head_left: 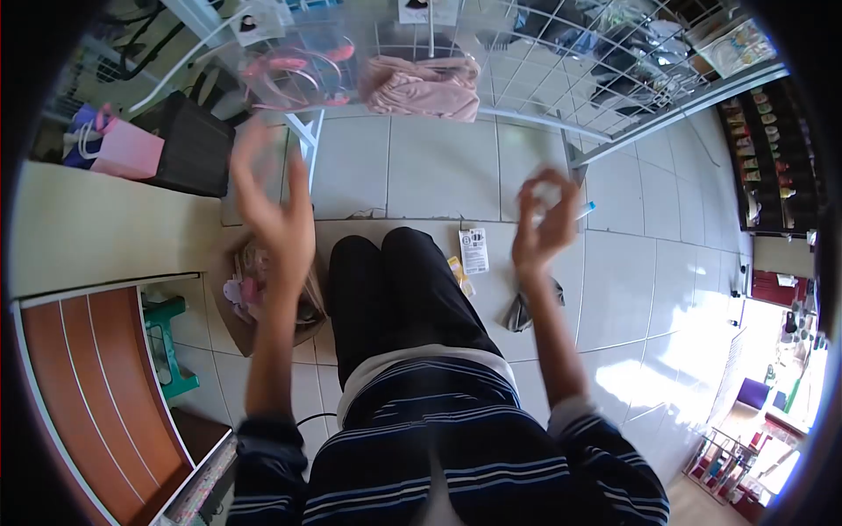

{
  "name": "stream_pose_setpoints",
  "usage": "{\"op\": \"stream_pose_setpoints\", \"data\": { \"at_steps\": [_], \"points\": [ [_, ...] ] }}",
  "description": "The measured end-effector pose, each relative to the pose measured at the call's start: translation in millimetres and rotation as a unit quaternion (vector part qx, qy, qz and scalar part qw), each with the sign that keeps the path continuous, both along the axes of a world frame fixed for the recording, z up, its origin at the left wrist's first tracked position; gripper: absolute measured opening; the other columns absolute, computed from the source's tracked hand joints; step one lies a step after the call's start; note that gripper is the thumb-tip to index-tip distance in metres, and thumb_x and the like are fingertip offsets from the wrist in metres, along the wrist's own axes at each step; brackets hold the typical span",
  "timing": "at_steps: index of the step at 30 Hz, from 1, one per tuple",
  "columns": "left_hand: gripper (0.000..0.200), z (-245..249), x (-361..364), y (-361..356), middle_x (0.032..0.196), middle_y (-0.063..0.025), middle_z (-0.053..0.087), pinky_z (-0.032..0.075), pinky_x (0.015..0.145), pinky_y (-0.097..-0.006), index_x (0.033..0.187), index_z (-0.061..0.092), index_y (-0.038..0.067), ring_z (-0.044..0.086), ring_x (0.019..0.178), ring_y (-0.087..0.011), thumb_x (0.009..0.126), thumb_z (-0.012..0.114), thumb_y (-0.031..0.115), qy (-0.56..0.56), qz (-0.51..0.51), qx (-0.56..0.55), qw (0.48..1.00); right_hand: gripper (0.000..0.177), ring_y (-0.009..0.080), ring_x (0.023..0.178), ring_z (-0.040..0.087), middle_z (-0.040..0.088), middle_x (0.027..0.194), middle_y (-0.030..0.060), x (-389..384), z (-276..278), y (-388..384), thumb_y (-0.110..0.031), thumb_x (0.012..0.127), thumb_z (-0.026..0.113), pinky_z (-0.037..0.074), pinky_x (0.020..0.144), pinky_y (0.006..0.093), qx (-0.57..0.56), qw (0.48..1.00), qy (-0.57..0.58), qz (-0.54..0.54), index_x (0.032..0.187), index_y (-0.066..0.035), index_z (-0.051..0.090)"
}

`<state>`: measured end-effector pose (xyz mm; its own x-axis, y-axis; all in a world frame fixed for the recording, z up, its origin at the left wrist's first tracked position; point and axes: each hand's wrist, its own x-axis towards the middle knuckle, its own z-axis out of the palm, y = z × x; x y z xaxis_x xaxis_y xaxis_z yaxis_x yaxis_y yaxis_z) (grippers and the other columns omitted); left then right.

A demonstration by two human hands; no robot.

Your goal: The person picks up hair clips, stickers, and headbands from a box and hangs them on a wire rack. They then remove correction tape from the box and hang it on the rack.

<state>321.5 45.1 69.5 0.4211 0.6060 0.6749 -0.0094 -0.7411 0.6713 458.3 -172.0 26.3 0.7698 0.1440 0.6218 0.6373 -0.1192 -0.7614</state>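
Note:
My left hand (279,215) is raised above a cardboard box (230,329) and holds nothing. Its thumb and fingers are spread, blurred at the tips. My right hand (544,228) is held up over the tiled floor, fingers curled in toward the thumb. A slim white pen-like stick with a blue end (586,209) juts out from its outer side. Beneath that wrist lies a dark grey pouch-like item (519,311). A white printed card (474,251) and a yellow packet (458,270) lie between my knees and the right hand.
Ahead stands a white wire rack (535,66) with a pink cloth item (423,86) and pink hairbands (294,74) hanging from it. At left are a pink paper bag (129,151), a black bin (189,145) and a green stool (167,351). Stocked shelves (763,149) line the right.

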Motion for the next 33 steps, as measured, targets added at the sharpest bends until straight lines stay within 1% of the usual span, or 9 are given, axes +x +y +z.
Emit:
{"op": "stream_pose_setpoints", "data": {
  "at_steps": [1,3,6,12,15,20,24,28,33],
  "points": [
    [0.041,-40.5,-29.4,-10.0,0.117,-0.0115,0.048,0.042,0.085,-0.0332,0.120,0.041,0.001,0.047,0.109,-0.0212,0.082,0.054,0.003,0.091,0.015,-0.096,0.991,0.024,0.0205,0.082,0.056,0.058,0.098,0.0102,-14.1,-34.2,-13.1,-0.002,0.072,0.062,0.045,0.068,0.0312,-0.042,0.974,0.224,-0.001,0.095,-0.002,0.054],
    [0.040,-95.6,-78.2,-37.3,0.112,-0.0127,0.051,0.037,0.087,-0.0381,0.117,0.042,0.001,0.049,0.105,-0.0243,0.085,0.055,0.022,0.175,0.041,-0.175,0.968,0.031,0.0269,0.083,0.057,0.057,0.093,0.0128,-24.6,-163.2,-69.2,-0.007,0.071,0.063,0.044,0.075,0.0356,-0.250,0.940,0.228,-0.031,0.102,-0.005,0.055],
    [0.038,-136.5,-133.8,-62.3,0.111,-0.0142,0.051,0.034,0.090,-0.0383,0.116,0.043,0.001,0.047,0.106,-0.0270,0.084,0.054,0.017,0.260,0.060,-0.189,0.945,0.050,0.0329,0.092,0.054,0.053,0.100,0.0172,-53.8,-263.5,-120.5,-0.023,0.065,0.072,0.042,0.081,0.0400,-0.401,0.833,0.373,-0.071,0.108,-0.006,0.052],
    [0.041,-144.1,-171.8,-84.9,0.108,-0.0178,0.048,0.034,0.090,-0.0392,0.114,0.043,0.001,0.045,0.104,-0.0326,0.075,0.054,0.005,0.377,0.137,-0.188,0.897,0.085,0.0356,0.105,0.046,0.052,0.106,0.0226,-39.3,-333.5,-100.7,-0.048,0.051,0.078,0.036,0.092,0.0431,-0.504,0.727,0.441,-0.151,0.113,-0.001,0.046],
    [0.044,-141.7,-170.1,-97.0,0.108,-0.0196,0.048,0.034,0.091,-0.0402,0.116,0.042,0.001,0.044,0.103,-0.0348,0.074,0.055,0.004,0.363,0.116,-0.202,0.902,0.071,0.0361,0.098,0.051,0.057,0.097,0.0197,-23.7,-361.3,-87.7,-0.043,0.050,0.080,0.039,0.088,0.0438,-0.525,0.742,0.389,-0.154,0.100,-0.002,0.051],
    [0.047,-141.4,-147.7,-101.8,0.110,-0.0204,0.046,0.034,0.091,-0.0411,0.118,0.040,0.001,0.043,0.105,-0.0358,0.074,0.056,0.006,0.356,0.056,-0.217,0.907,0.033,0.0281,0.074,0.061,0.061,0.084,0.0136,-5.0,-310.9,-71.5,-0.026,0.058,0.075,0.047,0.065,0.0399,-0.415,0.758,0.498,-0.076,0.076,-0.006,0.056],
    [0.054,-150.1,-104.9,-110.1,0.120,-0.0187,0.044,0.032,0.095,-0.0369,0.124,0.037,0.002,0.043,0.111,-0.0320,0.079,0.060,0.020,0.301,-0.022,-0.281,0.911,0.016,0.0227,0.051,0.048,0.049,0.065,0.0084,-14.6,-226.5,-35.7,-0.007,0.067,0.066,0.038,0.049,0.0368,-0.364,0.914,0.177,0.001,0.067,-0.004,0.050],
    [0.072,-139.6,-43.9,-126.9,0.126,-0.0217,0.039,0.032,0.095,-0.0380,0.131,0.026,0.001,0.035,0.121,-0.0298,0.080,0.061,0.038,0.187,-0.112,-0.508,0.833,0.010,0.0204,0.049,0.049,0.047,0.063,0.0083,-53.2,-120.0,7.0,0.000,0.069,0.060,0.040,0.045,0.0323,-0.287,0.940,0.124,0.138,0.067,-0.002,0.051],
    [0.042,-118.2,0.4,-115.3,0.094,-0.0142,0.057,0.045,0.068,-0.0218,0.117,0.042,-0.005,0.055,0.083,-0.0105,0.091,0.046,0.028,0.013,-0.144,-0.550,0.822,0.016,0.0234,0.058,0.053,0.051,0.072,0.0101,-87.3,-55.6,31.6,-0.003,0.062,0.066,0.043,0.050,0.0333,-0.282,0.922,0.081,0.251,0.075,-0.004,0.057]
  ]
}}
